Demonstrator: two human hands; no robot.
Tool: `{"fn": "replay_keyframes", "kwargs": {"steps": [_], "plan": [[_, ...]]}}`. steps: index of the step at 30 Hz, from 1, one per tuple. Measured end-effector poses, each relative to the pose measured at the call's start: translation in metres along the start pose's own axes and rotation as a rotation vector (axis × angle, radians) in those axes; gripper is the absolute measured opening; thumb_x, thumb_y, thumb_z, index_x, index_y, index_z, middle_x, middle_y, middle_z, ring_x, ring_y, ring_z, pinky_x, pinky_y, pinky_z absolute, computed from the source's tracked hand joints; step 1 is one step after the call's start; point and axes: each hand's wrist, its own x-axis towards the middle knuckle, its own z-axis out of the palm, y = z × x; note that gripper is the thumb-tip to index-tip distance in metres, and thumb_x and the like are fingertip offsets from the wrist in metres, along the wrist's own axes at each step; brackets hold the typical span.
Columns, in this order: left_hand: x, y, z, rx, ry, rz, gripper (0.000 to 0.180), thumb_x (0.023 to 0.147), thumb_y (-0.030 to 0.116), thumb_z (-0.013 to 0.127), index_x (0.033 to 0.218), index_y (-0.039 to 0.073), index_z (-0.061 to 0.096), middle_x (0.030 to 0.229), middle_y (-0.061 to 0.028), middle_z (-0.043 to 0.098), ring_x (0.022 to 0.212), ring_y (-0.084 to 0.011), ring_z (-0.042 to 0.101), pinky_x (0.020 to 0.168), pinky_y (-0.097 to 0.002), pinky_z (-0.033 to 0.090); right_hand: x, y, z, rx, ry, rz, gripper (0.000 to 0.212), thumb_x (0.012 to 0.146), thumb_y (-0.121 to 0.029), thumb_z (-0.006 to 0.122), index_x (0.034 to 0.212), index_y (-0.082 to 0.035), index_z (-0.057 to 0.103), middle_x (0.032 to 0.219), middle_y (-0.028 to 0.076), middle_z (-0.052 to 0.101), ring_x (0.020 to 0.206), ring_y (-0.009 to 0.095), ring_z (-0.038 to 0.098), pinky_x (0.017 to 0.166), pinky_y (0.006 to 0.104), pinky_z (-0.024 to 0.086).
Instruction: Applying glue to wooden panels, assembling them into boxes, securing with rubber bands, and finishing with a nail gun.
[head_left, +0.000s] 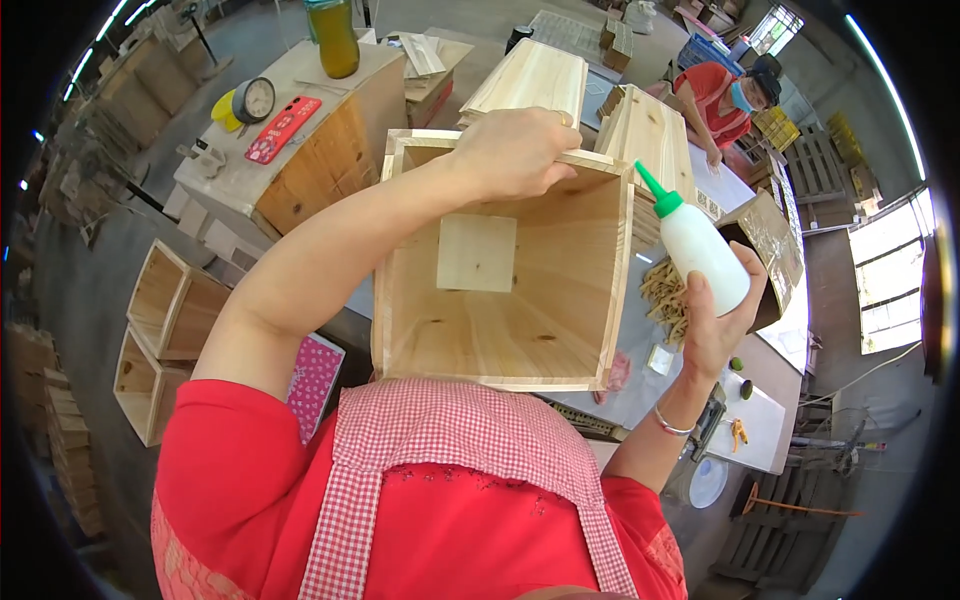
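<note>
A tapered wooden box (565, 270), its wide open mouth facing me, rests against the front of my checked apron. My left hand (515, 152) has its fingers curled over the far rim of the box, with the forearm crossing the box's upper left corner. Inside, a pale square panel (477, 252) forms the small bottom. At the box's right side, my right hand (722, 310) is wrapped around a white squeeze bottle (706, 255) with a green nozzle. The bottle is tilted, its tip pointing up and left, close to the box's far right corner.
More tapered wooden boxes (530, 85) stand beyond mine, and others (160, 340) sit at the lower left. A cardboard carton (765, 240) and a pile of small wooden pieces (664, 298) are on the table. Across it works a person (712, 100) in red.
</note>
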Motion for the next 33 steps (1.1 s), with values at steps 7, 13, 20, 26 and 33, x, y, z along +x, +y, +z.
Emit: {"fn": "replay_keyframes", "kwargs": {"steps": [7, 13, 20, 26, 33], "plan": [[0.002, 0.001, 0.019, -0.062, 0.045, -0.064, 0.022, 0.075, 0.026, 0.071, 0.087, 0.008, 0.07, 0.092, -0.0152, 0.069, 0.092, -0.0351, 0.068, 0.076, -0.0466, 0.056, 0.012, 0.015, 0.013, -0.065, 0.223, -0.145, 0.049, 0.085, -0.022, 0.074, 0.126, -0.005, 0.055, 0.107, 0.006, 0.059, 0.084, 0.013, 0.054, 0.067, 0.0237, 0.044], [-0.001, 0.0, 0.01, 0.003, 0.018, -0.062, 0.021, 0.077, 0.027, 0.074, 0.083, 0.007, 0.07, 0.093, -0.009, 0.067, 0.094, -0.032, 0.067, 0.078, -0.0448, 0.055, 0.017, 0.007, 0.027, 0.12, 0.291, 0.039, 0.052, 0.09, -0.035, 0.066, 0.131, -0.005, 0.054, 0.096, 0.008, 0.059, 0.063, 0.013, 0.045, 0.053, 0.0243, 0.034], [0.0, 0.005, 0.007, 0.074, 0.023, -0.029, 0.025, 0.079, 0.032, 0.074, 0.086, 0.007, 0.073, 0.094, -0.0085, 0.067, 0.094, -0.0321, 0.068, 0.077, -0.044, 0.056, 0.021, 0.023, 0.02, 0.124, 0.198, -0.096, 0.049, 0.093, -0.026, 0.07, 0.131, 0.001, 0.052, 0.082, 0.004, 0.053, 0.07, 0.011, 0.046, 0.059, 0.0245, 0.035], [-0.002, 0.003, 0.006, 0.061, 0.025, 0.0, 0.025, 0.079, 0.031, 0.074, 0.086, 0.007, 0.073, 0.093, -0.0084, 0.067, 0.093, -0.0316, 0.068, 0.076, -0.0435, 0.056, 0.017, 0.028, 0.018, -0.059, 0.21, -0.186, 0.044, 0.095, -0.026, 0.067, 0.129, 0.0, 0.055, 0.083, 0.005, 0.056, 0.064, 0.011, 0.044, 0.057, 0.0239, 0.035], [0.0, 0.003, 0.008, 0.03, 0.019, -0.028, 0.025, 0.079, 0.031, 0.074, 0.087, 0.007, 0.073, 0.095, -0.0085, 0.067, 0.094, -0.0313, 0.068, 0.075, -0.0442, 0.056, 0.012, 0.027, 0.021, -0.166, 0.23, -0.14, 0.044, 0.096, -0.027, 0.066, 0.13, 0.0, 0.054, 0.088, 0.007, 0.057, 0.064, 0.011, 0.044, 0.056, 0.0253, 0.035]]}}
